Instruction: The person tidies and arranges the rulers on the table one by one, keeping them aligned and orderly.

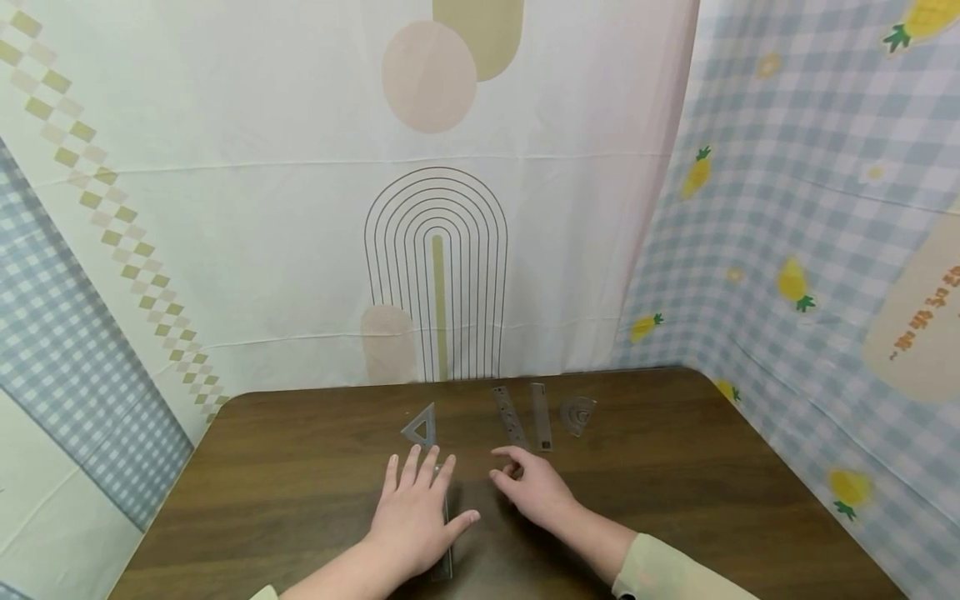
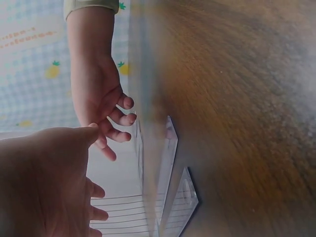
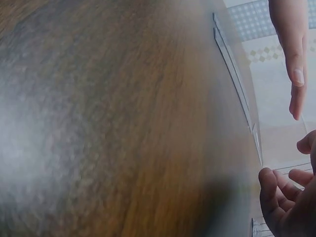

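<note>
My left hand (image 1: 416, 512) is held flat with its fingers spread, above a clear ruler (image 1: 448, 562) that it mostly covers. In the right wrist view a gap separates the left hand (image 3: 295, 64) from the clear strip (image 3: 232, 64) on the tabletop. Just beyond the left fingertips lies a clear triangular set square (image 1: 423, 427). My right hand (image 1: 536, 487) hovers over the table to the right, fingers loosely bent, with nothing seen in it. The left wrist view shows its palm side and loose fingers (image 2: 118, 118).
Towards the far edge of the brown wooden table (image 1: 300, 467) lie a clear ruler with cut-out shapes (image 1: 510, 417), a plain clear ruler (image 1: 542, 418) and a clear protractor-like piece (image 1: 577, 414). Patterned cloth (image 1: 285, 250) hangs behind and at both sides.
</note>
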`<state>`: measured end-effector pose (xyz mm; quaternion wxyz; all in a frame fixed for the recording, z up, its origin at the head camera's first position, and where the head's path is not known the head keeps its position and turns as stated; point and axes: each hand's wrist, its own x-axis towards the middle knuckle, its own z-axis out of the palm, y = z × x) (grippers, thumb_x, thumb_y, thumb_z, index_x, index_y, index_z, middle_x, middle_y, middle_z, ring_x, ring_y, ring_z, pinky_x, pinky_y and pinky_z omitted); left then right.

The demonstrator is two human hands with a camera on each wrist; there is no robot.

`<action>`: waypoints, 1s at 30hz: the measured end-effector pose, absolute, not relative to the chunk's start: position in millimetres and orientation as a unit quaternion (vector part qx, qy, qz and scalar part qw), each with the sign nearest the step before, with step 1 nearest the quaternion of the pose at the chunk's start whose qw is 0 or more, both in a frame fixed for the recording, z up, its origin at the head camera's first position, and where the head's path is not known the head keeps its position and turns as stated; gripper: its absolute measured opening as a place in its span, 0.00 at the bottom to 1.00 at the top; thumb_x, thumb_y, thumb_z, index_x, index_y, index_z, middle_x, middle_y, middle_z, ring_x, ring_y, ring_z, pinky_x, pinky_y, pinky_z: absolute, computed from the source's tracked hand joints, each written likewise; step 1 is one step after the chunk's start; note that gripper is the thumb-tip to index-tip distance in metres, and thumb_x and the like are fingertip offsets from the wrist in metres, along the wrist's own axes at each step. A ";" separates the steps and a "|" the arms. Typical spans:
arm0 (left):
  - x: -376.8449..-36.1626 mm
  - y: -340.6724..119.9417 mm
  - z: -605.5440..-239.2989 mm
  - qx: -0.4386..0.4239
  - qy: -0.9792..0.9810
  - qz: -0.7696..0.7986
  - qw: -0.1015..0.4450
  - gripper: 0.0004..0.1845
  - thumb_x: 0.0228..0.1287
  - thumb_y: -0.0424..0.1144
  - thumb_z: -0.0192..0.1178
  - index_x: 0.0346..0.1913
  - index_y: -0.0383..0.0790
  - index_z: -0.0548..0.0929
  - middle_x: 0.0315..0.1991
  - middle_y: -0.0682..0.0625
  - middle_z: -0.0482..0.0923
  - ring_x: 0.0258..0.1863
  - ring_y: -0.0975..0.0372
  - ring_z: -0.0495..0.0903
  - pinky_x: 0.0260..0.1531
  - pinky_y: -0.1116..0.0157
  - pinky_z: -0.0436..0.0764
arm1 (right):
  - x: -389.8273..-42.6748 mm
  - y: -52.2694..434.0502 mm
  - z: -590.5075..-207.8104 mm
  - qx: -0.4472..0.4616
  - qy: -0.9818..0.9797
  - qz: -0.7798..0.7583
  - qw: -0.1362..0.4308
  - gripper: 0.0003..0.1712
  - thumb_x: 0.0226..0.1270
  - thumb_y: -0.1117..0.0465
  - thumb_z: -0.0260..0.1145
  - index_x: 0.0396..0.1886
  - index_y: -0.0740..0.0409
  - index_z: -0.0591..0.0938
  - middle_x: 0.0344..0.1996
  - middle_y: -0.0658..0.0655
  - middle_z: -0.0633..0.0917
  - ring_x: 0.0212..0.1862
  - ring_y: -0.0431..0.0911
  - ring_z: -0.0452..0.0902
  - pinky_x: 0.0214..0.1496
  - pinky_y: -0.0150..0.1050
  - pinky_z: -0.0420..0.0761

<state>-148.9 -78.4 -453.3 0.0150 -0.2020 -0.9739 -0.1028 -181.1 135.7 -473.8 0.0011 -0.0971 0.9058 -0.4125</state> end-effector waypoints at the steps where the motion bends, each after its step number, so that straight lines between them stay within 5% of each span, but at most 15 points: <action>1: -149.0 -77.8 -452.6 -0.202 -0.974 -0.105 0.015 0.48 0.63 0.75 0.45 0.76 0.45 0.63 0.76 0.40 0.55 0.76 0.42 0.46 0.70 0.37 0.40 | -181.4 136.5 -473.6 -0.098 0.908 -0.407 -0.003 0.22 0.70 0.55 0.65 0.60 0.58 0.80 0.30 0.46 0.79 0.23 0.39 0.74 0.24 0.35 0.74; 21: -154.1 -63.1 -447.6 -0.199 -0.974 -0.112 0.009 0.50 0.63 0.78 0.40 0.77 0.46 0.61 0.77 0.41 0.55 0.76 0.43 0.47 0.71 0.39 0.39 | -192.5 155.9 -477.5 -0.091 0.951 -0.289 -0.068 0.24 0.68 0.53 0.67 0.62 0.52 0.80 0.36 0.47 0.78 0.30 0.38 0.69 0.28 0.35 0.70; 30: -160.7 -55.4 -447.0 -0.196 -0.976 -0.098 0.006 0.49 0.63 0.77 0.41 0.77 0.45 0.60 0.77 0.41 0.55 0.77 0.43 0.46 0.71 0.38 0.41 | -197.3 166.1 -477.5 -0.081 0.958 -0.259 -0.090 0.23 0.67 0.52 0.68 0.61 0.50 0.81 0.47 0.53 0.83 0.44 0.47 0.80 0.41 0.46 0.80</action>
